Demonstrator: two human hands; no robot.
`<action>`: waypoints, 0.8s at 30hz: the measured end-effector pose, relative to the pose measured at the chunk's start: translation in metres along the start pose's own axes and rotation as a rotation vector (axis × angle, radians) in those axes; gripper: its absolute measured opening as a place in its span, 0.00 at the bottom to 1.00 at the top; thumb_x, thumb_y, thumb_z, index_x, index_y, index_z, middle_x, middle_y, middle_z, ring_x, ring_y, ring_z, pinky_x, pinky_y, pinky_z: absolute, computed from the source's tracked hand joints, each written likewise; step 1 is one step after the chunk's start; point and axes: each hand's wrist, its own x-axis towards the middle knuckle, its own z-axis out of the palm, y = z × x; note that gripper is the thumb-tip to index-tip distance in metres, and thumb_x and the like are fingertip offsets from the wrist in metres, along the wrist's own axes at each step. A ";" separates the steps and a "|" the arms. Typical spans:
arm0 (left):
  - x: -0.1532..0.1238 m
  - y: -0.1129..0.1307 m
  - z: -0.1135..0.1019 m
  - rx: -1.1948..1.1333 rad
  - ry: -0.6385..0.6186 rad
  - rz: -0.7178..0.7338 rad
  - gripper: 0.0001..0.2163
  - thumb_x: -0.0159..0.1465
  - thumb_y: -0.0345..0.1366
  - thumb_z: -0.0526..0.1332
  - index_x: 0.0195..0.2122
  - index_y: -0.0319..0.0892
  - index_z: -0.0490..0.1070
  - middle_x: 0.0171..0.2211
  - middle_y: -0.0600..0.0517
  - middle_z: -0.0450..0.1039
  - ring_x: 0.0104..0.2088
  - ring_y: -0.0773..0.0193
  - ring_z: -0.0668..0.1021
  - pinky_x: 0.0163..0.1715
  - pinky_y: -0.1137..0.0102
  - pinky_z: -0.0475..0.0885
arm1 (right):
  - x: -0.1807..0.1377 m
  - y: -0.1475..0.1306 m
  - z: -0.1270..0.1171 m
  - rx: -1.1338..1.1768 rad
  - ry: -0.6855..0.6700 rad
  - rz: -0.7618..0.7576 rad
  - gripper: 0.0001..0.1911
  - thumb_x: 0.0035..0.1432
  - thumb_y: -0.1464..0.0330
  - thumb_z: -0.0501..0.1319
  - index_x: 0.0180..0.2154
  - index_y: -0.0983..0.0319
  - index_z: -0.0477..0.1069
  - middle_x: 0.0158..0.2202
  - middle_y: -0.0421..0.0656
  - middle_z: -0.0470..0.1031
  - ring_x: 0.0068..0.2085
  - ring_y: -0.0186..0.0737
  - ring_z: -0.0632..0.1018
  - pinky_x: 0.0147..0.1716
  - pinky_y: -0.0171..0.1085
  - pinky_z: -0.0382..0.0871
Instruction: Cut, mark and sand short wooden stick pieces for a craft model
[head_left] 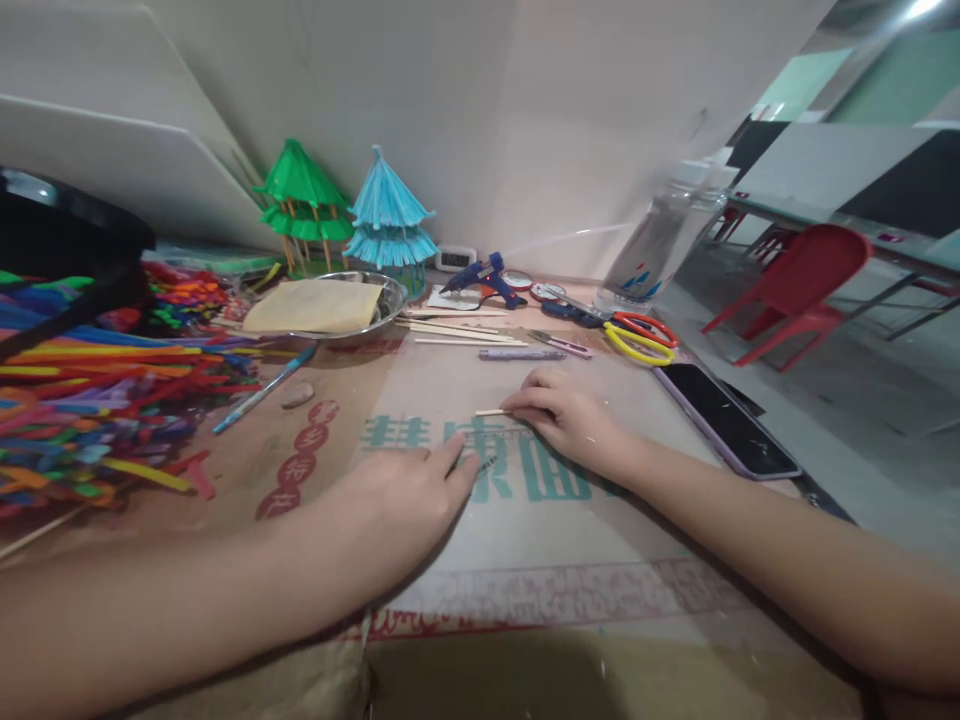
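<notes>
My right hand (pixel 564 415) pinches a short thin wooden stick (pixel 491 412), whose pale end points left past the fingertips. Low on the covered work surface rests my left hand (pixel 409 492), palm down, thumb and index finger apart, touching the surface over green printed characters. Its other fingers are hidden beneath it. Small dark marks show beside its thumb; what they belong to is unclear. Beyond the hands lie a grey-purple pen (pixel 523 355), a pink craft knife (pixel 561 344) and several wooden sticks (pixel 461 331).
Colourful pipe cleaners (pixel 97 400) pile up at left. A metal bowl (pixel 394 305), glue gun (pixel 484 280), green model pavilion (pixel 304 200) and blue one (pixel 390 215) stand behind. Scissors (pixel 641 338), a phone (pixel 731 420) and a clear bottle (pixel 660 245) are at right.
</notes>
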 end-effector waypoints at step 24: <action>0.008 0.001 0.002 -0.009 -0.084 0.084 0.23 0.60 0.25 0.58 0.57 0.37 0.71 0.62 0.31 0.69 0.24 0.57 0.83 0.17 0.66 0.73 | 0.003 -0.010 0.001 0.073 -0.056 -0.039 0.11 0.70 0.70 0.59 0.45 0.59 0.81 0.36 0.45 0.74 0.38 0.42 0.76 0.37 0.40 0.70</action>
